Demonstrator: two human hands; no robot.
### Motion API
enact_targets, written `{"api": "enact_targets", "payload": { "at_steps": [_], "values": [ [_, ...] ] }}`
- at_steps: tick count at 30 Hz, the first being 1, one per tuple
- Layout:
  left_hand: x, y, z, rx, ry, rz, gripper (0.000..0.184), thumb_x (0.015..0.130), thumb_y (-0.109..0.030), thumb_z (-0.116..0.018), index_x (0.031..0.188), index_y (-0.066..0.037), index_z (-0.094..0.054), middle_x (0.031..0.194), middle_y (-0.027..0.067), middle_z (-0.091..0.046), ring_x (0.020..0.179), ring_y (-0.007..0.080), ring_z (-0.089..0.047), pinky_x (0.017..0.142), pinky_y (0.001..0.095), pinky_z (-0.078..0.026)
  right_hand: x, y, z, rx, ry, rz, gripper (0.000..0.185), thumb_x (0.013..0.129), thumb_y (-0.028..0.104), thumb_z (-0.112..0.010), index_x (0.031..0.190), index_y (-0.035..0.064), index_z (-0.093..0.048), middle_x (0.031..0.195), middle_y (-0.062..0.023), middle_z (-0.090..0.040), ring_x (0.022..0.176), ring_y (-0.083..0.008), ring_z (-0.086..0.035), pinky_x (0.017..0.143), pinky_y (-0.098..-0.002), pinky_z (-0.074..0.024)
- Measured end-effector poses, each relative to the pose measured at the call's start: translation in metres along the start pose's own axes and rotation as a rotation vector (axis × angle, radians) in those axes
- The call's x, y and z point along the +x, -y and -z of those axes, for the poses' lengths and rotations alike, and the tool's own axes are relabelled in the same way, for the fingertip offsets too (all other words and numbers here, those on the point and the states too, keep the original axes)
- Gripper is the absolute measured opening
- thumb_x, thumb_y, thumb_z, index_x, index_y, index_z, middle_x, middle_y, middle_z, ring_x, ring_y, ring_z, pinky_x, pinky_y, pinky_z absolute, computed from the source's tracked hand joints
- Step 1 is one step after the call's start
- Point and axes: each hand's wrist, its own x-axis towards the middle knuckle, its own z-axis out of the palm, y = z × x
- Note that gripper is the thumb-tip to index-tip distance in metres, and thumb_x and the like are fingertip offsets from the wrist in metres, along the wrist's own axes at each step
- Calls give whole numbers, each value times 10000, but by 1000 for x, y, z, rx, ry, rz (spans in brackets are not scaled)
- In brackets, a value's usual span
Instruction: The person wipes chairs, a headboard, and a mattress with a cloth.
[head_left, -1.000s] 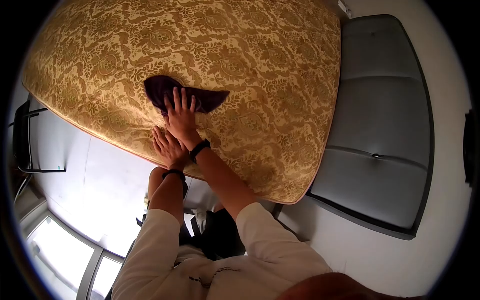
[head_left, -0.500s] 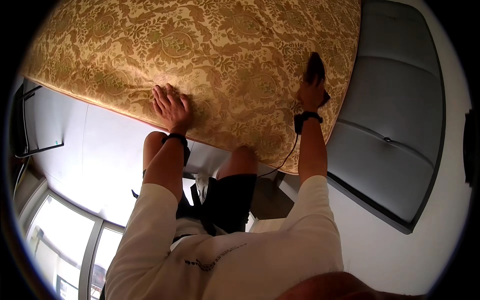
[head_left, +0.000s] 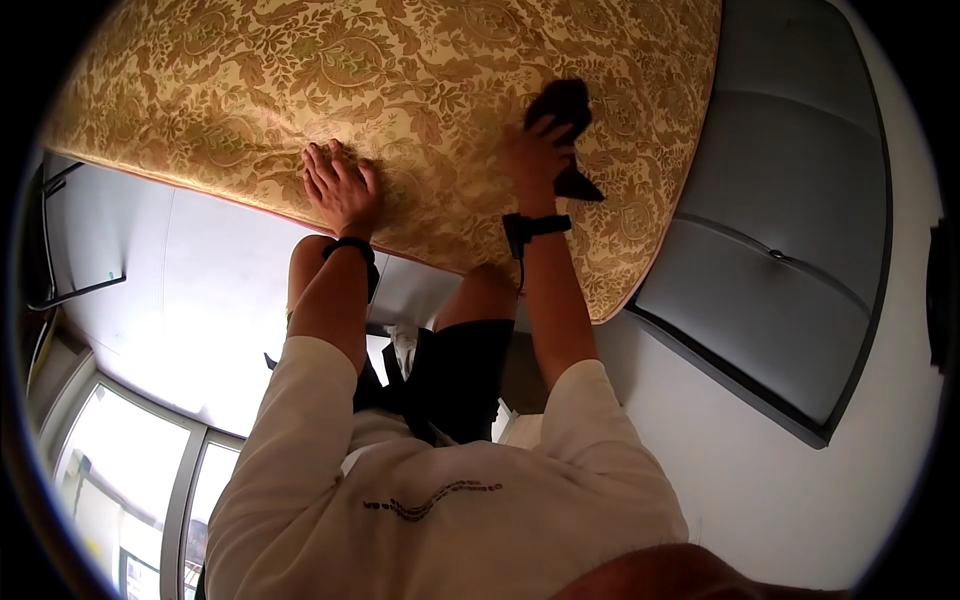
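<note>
A mattress (head_left: 430, 120) with a gold floral cover fills the upper part of the view. My left hand (head_left: 342, 192) lies flat on it near the front edge, fingers spread and nothing in them. Toward the headboard side, my right hand (head_left: 535, 162), slightly blurred, has a dark cloth (head_left: 562, 103) under its fingers against the mattress. Part of the cloth sticks out beyond the fingertips, and a pointed corner shows beside the wrist. Dark bands circle both wrists, and a thin cable hangs from the right one.
A grey padded headboard (head_left: 770, 220) stands at the mattress's right end, beside a pale wall (head_left: 730, 480). My knees are against the mattress's front edge. To the left are a black metal frame (head_left: 80, 300) on a pale floor and a glazed door (head_left: 130, 470).
My right hand has swept left with the dark cloth, away from the headboard, and more of the cloth shows. My left hand stays in place on the mattress.
</note>
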Motion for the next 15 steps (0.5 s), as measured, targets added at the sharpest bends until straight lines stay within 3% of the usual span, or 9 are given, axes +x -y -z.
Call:
{"api": "enact_targets", "payload": {
  "at_steps": [2,4,6,7,11,15],
  "values": [
    [1,1,-3,-15,0,17,613,926,-380,-445,1432,-35,-423,1554,236,-268,1475,365,-190,1181,511,-147,-26,39,14,-24,90,104,863,971,626,-308,1524,-20,-162,1549,-369,-75,1348,-641,-212,1096,-646,-278],
    [0,-2,0,-14,-1,26,610,925,-379,-451,1431,-39,-426,1553,235,-272,1474,367,-191,1178,515,-152,-48,62,15,-32,70,518,838,962,630,-334,1488,-19,-270,1506,-383,-220,1289,-612,-359,1063,-600,-357],
    [0,-2,0,-15,-7,27,606,919,-377,-467,1425,-45,-434,1549,234,-281,1472,372,-196,1173,520,-162,-60,61,59,113,325,623,812,947,643,-367,1442,-1,-378,1366,-351,-466,1180,-528,-525,1007,-563,-424],
    [0,0,-1,-5,-2,31,605,915,-375,-477,1422,-47,-438,1546,234,-286,1471,375,-200,1171,523,-167,-88,60,111,5,261,601,735,955,602,-413,1388,11,-470,1220,-279,-613,1106,-439,-608,946,-526,-474],
    [2,1,3,-70,-44,18,600,895,-365,-496,1392,-32,-461,1523,264,-305,1445,397,-254,1158,531,-194,-168,15,227,391,-73,775,700,958,571,-419,1377,14,-477,1224,-266,-608,1115,-423,-600,959,-515,-466],
    [1,1,3,-112,-50,-11,597,894,-359,-485,1382,-17,-462,1499,287,-325,1440,411,-253,1153,548,-191,-234,-17,255,793,-365,1115,665,961,540,-424,1366,16,-484,1228,-253,-604,1124,-406,-592,971,-504,-458]
  ]
}}
